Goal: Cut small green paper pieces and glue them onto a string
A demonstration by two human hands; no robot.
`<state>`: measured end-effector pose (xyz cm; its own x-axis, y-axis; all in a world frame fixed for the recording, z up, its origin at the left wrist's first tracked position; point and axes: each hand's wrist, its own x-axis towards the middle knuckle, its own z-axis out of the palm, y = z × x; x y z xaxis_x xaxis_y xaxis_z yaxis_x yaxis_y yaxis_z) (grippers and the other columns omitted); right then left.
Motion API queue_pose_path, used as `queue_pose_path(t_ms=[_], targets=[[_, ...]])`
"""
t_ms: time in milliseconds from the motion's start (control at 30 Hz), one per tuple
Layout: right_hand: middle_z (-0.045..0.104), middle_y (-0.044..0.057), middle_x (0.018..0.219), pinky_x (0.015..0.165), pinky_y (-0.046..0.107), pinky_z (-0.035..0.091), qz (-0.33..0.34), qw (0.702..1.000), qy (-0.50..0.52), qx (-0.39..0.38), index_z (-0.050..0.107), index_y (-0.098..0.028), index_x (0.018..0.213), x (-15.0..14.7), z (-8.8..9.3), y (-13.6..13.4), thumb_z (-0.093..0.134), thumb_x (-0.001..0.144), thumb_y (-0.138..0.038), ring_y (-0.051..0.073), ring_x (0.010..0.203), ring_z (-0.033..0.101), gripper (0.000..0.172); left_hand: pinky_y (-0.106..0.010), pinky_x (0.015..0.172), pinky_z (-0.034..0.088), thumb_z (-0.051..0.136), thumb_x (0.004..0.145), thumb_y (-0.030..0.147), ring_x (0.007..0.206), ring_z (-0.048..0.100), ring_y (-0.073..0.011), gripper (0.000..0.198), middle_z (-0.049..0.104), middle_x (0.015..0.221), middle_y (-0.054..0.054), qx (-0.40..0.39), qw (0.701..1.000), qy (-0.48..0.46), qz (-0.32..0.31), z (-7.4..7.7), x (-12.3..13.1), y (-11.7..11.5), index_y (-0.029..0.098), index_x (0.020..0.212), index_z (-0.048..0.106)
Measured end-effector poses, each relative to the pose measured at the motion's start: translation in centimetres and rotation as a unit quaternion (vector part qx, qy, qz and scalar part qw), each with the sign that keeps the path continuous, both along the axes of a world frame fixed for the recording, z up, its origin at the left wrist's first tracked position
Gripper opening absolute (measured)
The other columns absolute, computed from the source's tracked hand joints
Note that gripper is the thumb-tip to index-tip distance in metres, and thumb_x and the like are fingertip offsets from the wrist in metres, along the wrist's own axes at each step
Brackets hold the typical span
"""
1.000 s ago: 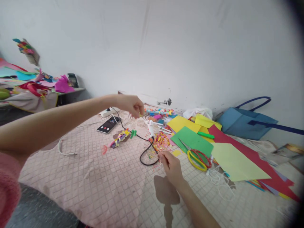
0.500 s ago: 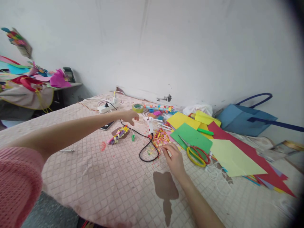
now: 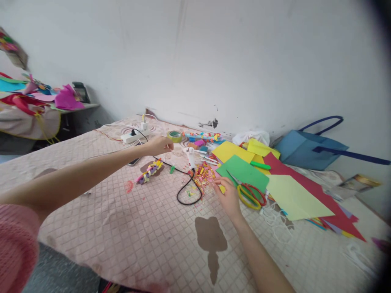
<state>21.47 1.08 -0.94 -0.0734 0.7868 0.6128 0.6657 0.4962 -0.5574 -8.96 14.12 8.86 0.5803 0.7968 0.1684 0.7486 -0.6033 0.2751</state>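
My left hand (image 3: 160, 145) reaches far out over the pink quilted cloth (image 3: 122, 228) with its fingers curled in. It hovers just short of a roll of green tape (image 3: 174, 136), above a phone (image 3: 133, 161) and a braided paper craft piece (image 3: 148, 172). My right hand (image 3: 228, 196) rests on the cloth beside a pile of coloured paper scraps (image 3: 204, 176). Its fingertips pinch a small yellow paper scrap (image 3: 222, 189). Yellow-and-red scissors (image 3: 251, 197) lie just right of that hand on a green sheet (image 3: 244, 171).
A white glue gun (image 3: 191, 157) stands behind the scraps, its black cord (image 3: 183, 194) looping forward. Coloured paper sheets (image 3: 293, 195) spread to the right, with a blue bag (image 3: 308, 148) at the wall. A power strip (image 3: 134, 136) lies far left, and a brown paper shape (image 3: 210, 238) sits near me.
My left hand set the tape roll down and drew back a little. My right hand slid right onto the yellow scrap and pinched it. The view shifted downward.
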Motion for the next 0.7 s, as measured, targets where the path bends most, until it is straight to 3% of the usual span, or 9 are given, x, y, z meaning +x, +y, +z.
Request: queue_pose_path(t_ms=[133,300,367,400,500,567,633,700], targets=[[0.058,0.011,0.103,0.09,0.044,0.041,-0.004,1.0,-0.007,-0.007,0.063,-0.018,0.089,-0.2,-0.2,-0.1,0.059,0.079,-0.026,0.026,0.101,0.054,0.014,-0.024,0.073,0.043,0.055,0.072,0.024,0.082,0.062,-0.0174,0.025,0.068,0.097,-0.008,-0.044,0.998,-0.033,0.002,-0.5,0.4,-0.1,0.014,0.093,0.064],[0.06,0.011,0.099,0.092,0.048,0.038,-0.008,1.0,0.0,-0.005,0.062,-0.019,0.069,-0.9,0.7,0.6,0.054,0.081,-0.022,0.028,0.101,0.051,0.015,-0.023,0.071,0.046,0.051,0.077,0.03,0.084,0.065,-0.0168,0.025,0.072,0.092,-0.007,-0.153,0.984,-0.092,0.005,-0.8,0.5,0.3,0.015,0.089,0.066],[0.058,0.013,0.109,0.095,0.049,0.036,0.0,1.0,0.009,-0.006,0.064,-0.018,0.08,-1.8,1.4,1.3,0.057,0.077,-0.02,0.03,0.108,0.048,0.008,-0.022,0.07,0.048,0.047,0.081,0.034,0.085,0.066,-0.0159,0.028,0.072,0.095,-0.008,-0.204,0.972,-0.117,0.005,-0.9,0.4,0.3,0.015,0.092,0.065],[0.056,0.014,0.113,0.094,0.049,0.037,0.009,1.0,0.015,-0.011,0.064,-0.018,0.088,-2.4,1.8,1.8,0.059,0.075,-0.02,0.03,0.109,0.048,0.014,-0.022,0.069,0.048,0.045,0.083,0.035,0.085,0.066,-0.0156,0.03,0.072,0.097,-0.009,-0.226,0.965,-0.129,0.006,-0.9,0.3,0.1,0.015,0.094,0.065],[0.06,0.011,0.105,0.074,0.037,0.05,0.062,0.997,0.034,-0.044,0.062,-0.018,0.094,-5.2,3.0,3.6,0.055,0.079,-0.022,0.022,0.081,0.061,0.017,-0.023,0.07,0.05,0.044,0.084,0.038,0.088,0.067,-0.0159,0.033,0.07,0.102,-0.012,-0.275,0.948,-0.159,0.007,-0.7,0.1,-0.4,0.014,0.098,0.063],[0.064,0.009,0.1,0.054,0.029,0.05,0.101,0.991,0.049,-0.074,0.06,-0.019,0.099,-7.5,3.6,4.9,0.052,0.083,-0.027,0.014,0.056,0.058,0.02,-0.024,0.071,0.05,0.044,0.084,0.038,0.089,0.067,-0.0164,0.033,0.07,0.103,-0.013,-0.296,0.939,-0.172,0.007,-0.5,0.1,-0.9,0.014,0.098,0.063],[0.06,0.009,0.114,0.044,0.024,0.047,0.141,0.983,0.06,-0.099,0.054,-0.02,0.111,-9.7,4.1,6.3,0.055,0.081,-0.031,0.01,0.049,0.055,0.031,-0.024,0.071,0.051,0.044,0.084,0.038,0.087,0.067,-0.0164,0.033,0.071,0.1,-0.012,-0.312,0.933,-0.179,0.005,-0.3,0.2,-1.4,0.014,0.096,0.063],[0.055,0.009,0.125,0.044,0.022,0.046,0.179,0.976,0.063,-0.111,0.048,-0.022,0.12,-11.6,4.5,7.7,0.061,0.077,-0.032,0.009,0.053,0.056,0.047,-0.024,0.07,0.051,0.044,0.084,0.037,0.082,0.067,-0.0161,0.031,0.072,0.095,-0.011,-0.323,0.929,-0.178,0.001,-0.1,0.5,-1.9,0.014,0.093,0.064]])
